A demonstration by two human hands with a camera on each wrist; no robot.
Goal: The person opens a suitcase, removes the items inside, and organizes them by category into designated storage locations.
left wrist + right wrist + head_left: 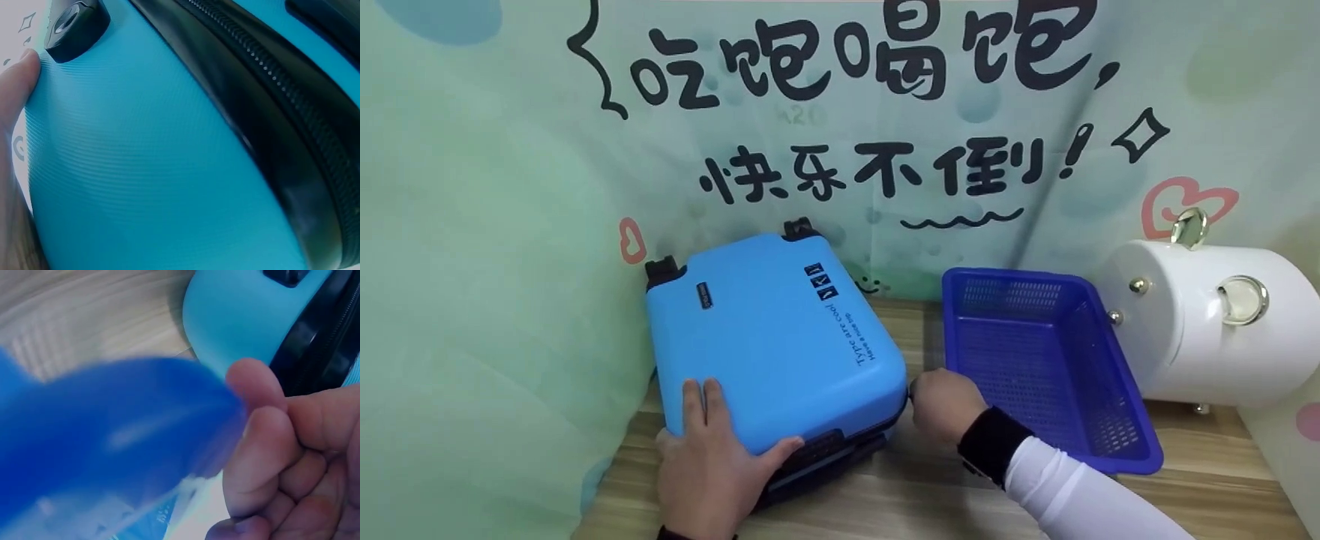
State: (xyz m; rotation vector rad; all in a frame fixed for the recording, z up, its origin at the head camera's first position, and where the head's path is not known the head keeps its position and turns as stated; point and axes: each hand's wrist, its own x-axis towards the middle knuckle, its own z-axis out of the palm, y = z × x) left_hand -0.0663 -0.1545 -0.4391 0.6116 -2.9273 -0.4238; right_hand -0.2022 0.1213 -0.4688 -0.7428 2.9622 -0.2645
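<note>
A light blue suitcase (765, 322) with black trim lies flat on the wooden surface, its wheels towards the wall. Straight fingers of my left hand (709, 469) rest on its near left corner, the thumb spread along the front edge. The left wrist view shows that thumb beside a black fitting (79, 28) on the blue shell, with the zipper (281, 79) running past. At the right front corner my right hand (949, 405) is curled, thumb and index finger pinching the small dark zipper pull (913, 390). In the right wrist view the fingers mostly hide what they pinch.
A dark blue plastic basket (1147, 450) with perforated sides stands close to the right forearm. Farther right is a white rounded box (1207, 330) with gold knobs and a ring. A printed cloth backdrop (825, 127) rises behind and on the left.
</note>
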